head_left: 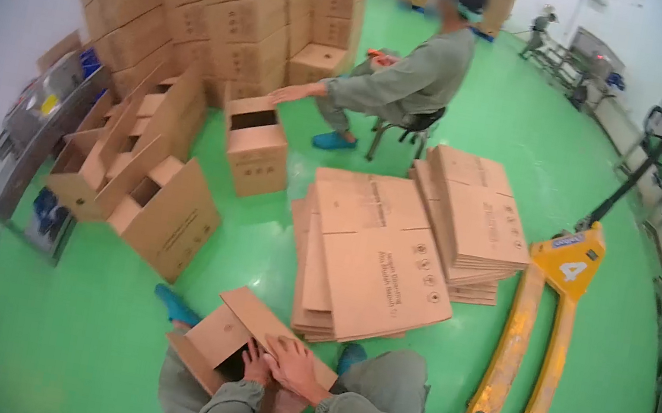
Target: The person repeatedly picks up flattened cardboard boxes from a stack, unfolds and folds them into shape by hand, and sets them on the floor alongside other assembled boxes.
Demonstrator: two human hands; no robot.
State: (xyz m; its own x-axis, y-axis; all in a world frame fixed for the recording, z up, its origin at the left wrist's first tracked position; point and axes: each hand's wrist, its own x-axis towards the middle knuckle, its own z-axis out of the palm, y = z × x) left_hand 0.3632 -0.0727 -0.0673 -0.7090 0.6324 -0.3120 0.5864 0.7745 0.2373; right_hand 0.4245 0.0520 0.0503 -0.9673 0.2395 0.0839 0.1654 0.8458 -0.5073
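A cardboard box (220, 333) with raised flaps stands tilted between my knees, its dark opening partly showing. My left hand (255, 365) is at the edge of that opening, fingers apart against the cardboard. Right beside it, my right hand (295, 369) lies over a flap with its fingers stretched out. Just beyond the box is a stack of flattened cartons (380, 254), with printing on the top one.
A second stack of flat cartons (479, 209) leans behind the first. A yellow pallet jack (510, 350) stands to the right. Open boxes (171, 219) sit at left. A seated co-worker (423, 73) touches another open box (256, 155). Closed cartons (241, 12) are piled behind.
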